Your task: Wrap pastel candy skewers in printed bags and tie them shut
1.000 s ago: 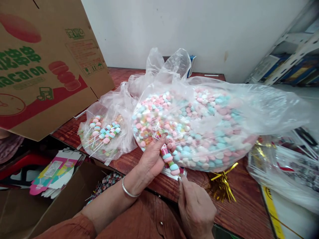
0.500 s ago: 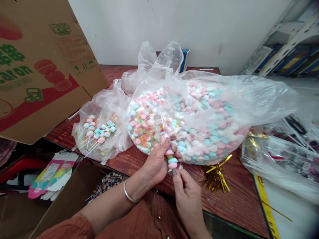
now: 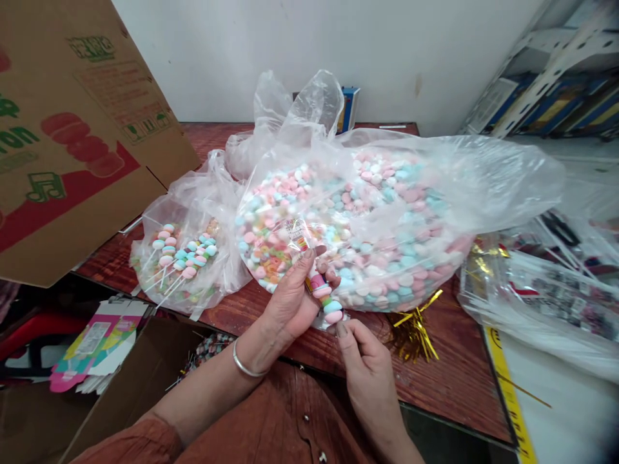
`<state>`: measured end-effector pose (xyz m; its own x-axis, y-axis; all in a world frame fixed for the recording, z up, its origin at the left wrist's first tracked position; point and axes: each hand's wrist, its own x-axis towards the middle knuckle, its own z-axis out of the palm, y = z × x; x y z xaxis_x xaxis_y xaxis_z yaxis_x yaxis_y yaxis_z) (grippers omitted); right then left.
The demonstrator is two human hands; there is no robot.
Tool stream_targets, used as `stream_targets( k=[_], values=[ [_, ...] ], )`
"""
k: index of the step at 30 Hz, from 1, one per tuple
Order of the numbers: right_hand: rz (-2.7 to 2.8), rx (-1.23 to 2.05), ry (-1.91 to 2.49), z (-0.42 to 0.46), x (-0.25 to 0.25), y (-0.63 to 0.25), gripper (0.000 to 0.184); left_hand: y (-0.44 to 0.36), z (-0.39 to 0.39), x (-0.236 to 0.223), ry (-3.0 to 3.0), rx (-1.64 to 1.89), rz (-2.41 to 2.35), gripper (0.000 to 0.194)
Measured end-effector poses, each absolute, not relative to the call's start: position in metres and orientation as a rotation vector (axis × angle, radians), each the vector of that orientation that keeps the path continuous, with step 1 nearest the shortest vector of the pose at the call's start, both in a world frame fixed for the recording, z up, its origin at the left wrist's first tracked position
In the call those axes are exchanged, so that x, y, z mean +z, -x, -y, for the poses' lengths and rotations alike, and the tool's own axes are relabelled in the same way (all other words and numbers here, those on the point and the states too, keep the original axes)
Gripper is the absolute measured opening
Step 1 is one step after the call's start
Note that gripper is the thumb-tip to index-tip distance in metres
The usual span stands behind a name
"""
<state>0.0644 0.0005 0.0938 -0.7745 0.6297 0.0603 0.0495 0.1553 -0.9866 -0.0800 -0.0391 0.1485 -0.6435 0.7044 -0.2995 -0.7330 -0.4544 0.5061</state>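
My left hand [image 3: 293, 293] is closed around a candy skewer [image 3: 333, 307] of stacked pink, blue, green and purple sweets. A clear printed wrapper [image 3: 296, 233] sticks up above the left fingers, and the lower sweets show bare below them. At the skewer's lower end my right hand [image 3: 367, 361] is closed in a pinch, thumb against forefinger. The stick there is hidden by the fingertips. Behind my hands lies a big clear bag [image 3: 401, 251] full of pastel sweets. Several finished candy skewers [image 3: 196, 254] rest on a smaller plastic bag [image 3: 145, 283] to the left.
A large printed carton [image 3: 111, 96] stands at the left on the brown table [image 3: 464, 380]. Gold twist ties [image 3: 416, 332] lie near the front edge. Plastic packaging [image 3: 536, 296] covers the right side. Below the table's left edge is an open box [image 3: 130, 380] with wrapped skewers.
My left hand has slid a little along the skewer, and more of its sweets show below the fingers. The right hand keeps its pinch at the lower end. The view has shifted slightly.
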Motion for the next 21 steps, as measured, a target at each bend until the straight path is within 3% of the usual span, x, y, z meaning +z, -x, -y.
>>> stream_targets(
  k=[4, 6, 16, 19, 21],
  values=[
    [2.181, 0.865, 0.467, -0.001, 0.091, -0.065, 0.017, 0.074, 0.034, 0.146, 0.113, 2.134, -0.828, 0.026],
    [2.197, 0.677, 0.437, -0.001, 0.090, -0.064, 0.014, 0.069, 0.032, 0.146, 0.150, 2.135, -0.853, 0.028],
    [2.051, 1.316, 0.694, -0.011, 0.107, -0.061, 0.028, 0.062, 0.033, 0.142, 0.046, 2.083, -0.885, 0.037],
    [2.068, 1.275, 0.691, -0.011, 0.103, -0.062, 0.018, 0.081, 0.031, 0.147, 0.058, 2.184, -0.883, 0.032],
    [2.095, 1.034, 0.672, -0.010, 0.099, -0.063, 0.014, 0.089, 0.029, 0.151, 0.062, 2.211, -0.849, 0.027]
  ],
)
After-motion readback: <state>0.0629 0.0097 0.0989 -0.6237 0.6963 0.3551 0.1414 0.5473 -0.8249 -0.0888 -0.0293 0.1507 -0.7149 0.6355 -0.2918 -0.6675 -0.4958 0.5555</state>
